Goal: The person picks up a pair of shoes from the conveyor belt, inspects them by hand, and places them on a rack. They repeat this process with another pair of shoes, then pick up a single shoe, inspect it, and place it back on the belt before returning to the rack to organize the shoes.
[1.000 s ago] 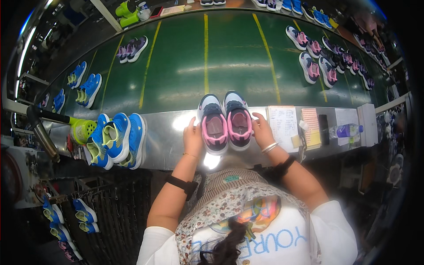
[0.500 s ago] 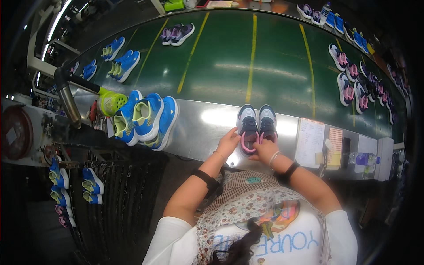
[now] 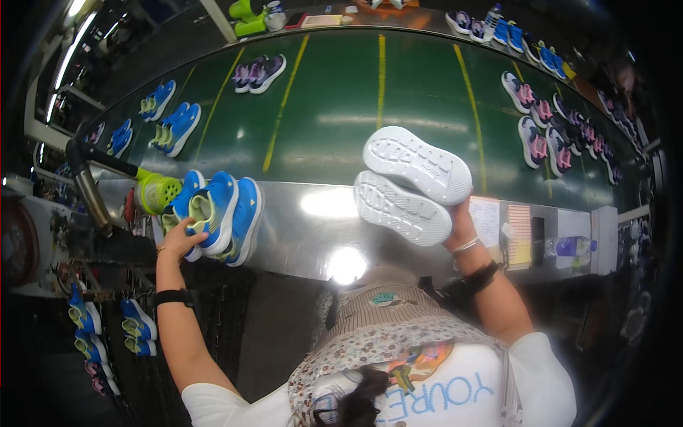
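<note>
Where the right hand (image 3: 462,219) is: at the lower right end of the pair (image 3: 418,165), fingers mostly hidden behind it; since the pair is raised, they are probably clamped on both shoes.
Pair: tilted, side by side, white soles toward the view, held over the bench (image 3: 306,238) and the near edge of the green belt (image 3: 341,92).
Left hand (image 3: 181,240): fingers at the heel of one of the blue shoes (image 3: 222,199); whether they are pinched together on it, I cannot tell.
Blue shoes: clustered on the bench, just beside the lime nozzle (image 3: 158,193).
Both hands: the step looks like bearing one pair while reaching for another.
Blue heel: the next move calls for a sure left pinch, neighbours undisturbed, and a steady right hold.
</note>
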`<act>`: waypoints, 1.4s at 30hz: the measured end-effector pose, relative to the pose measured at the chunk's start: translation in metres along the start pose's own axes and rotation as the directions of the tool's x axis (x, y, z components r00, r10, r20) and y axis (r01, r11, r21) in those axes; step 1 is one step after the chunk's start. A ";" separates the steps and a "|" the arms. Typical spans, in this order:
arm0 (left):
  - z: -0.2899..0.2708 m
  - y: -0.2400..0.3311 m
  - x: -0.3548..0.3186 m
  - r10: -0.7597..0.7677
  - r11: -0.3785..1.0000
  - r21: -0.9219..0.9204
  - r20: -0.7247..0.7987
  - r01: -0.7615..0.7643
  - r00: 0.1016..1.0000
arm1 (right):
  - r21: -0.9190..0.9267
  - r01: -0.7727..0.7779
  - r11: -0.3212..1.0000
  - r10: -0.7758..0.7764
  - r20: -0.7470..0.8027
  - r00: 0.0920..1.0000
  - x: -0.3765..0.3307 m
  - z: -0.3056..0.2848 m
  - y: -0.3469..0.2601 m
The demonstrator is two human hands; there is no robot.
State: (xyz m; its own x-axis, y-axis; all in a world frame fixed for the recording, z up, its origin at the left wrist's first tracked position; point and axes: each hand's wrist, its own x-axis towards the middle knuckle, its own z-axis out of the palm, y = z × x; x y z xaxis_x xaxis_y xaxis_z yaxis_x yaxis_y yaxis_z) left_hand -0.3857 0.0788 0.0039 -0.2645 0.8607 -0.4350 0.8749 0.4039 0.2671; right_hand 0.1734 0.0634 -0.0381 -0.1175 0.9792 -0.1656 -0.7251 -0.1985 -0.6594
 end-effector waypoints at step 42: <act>0.225 0.205 -0.055 0.584 0.795 -0.246 0.063 -0.555 0.809 | -0.965 -0.043 0.259 -0.136 -0.081 0.987 -0.023 -0.071 0.106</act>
State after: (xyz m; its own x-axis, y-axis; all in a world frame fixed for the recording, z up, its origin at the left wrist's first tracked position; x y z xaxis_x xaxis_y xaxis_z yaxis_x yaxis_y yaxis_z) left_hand -0.1002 0.0445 -0.1104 0.3228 0.9128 -0.2500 0.7423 -0.0803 0.6652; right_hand 0.1471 0.0167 -0.1561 0.0377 0.9905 -0.1326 0.4722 -0.1346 -0.8712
